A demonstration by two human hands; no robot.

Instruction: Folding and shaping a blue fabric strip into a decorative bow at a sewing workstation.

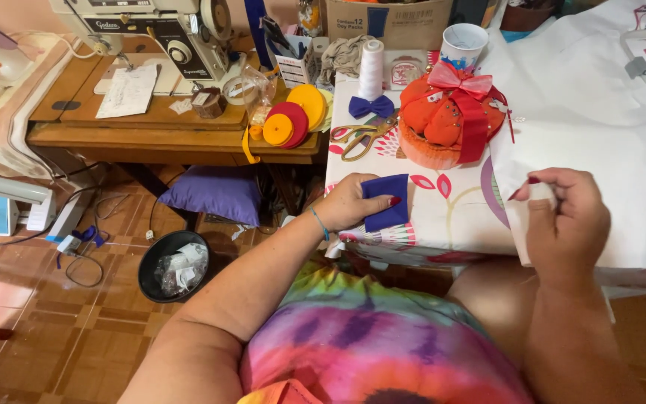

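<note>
Blue felt, folded into a small dark square (387, 200), sits pinched in my left hand (354, 203) near the centre of my view, thumb on top and fingers curled underneath, so that hand is closed on it. It hovers just over the near edge of the patterned tablecloth (443, 213). My right hand (566, 217), out at 3 o'clock from the felt, is closed too, fingertips gripping the near corner of a large white fabric sheet (607, 127) that spreads away toward 1 o'clock. The 2 hands are well apart.

At 12 o'clock from the felt I see gold-handled scissors (360, 136) lying flat on the tablecloth, with a small blue bow (371, 106) just beyond them and a white spool of thread (371, 69) standing upright behind the bow. An orange pincushion with a red ribbon (450, 112) sits just beside the scissors at 1 o'clock, touching the edge of the white fabric sheet. A white paper cup (463, 45) stands behind it.

Toward 10 o'clock, a wooden table (151, 135) carries a sewing machine (158, 34) and a few yellow, red and orange ribbon rolls (293, 116). Down at 8 o'clock, on the tiled floor (54, 322), there is a black bin (173, 265), and a purple cushion (214, 193) lies under the wooden table.
</note>
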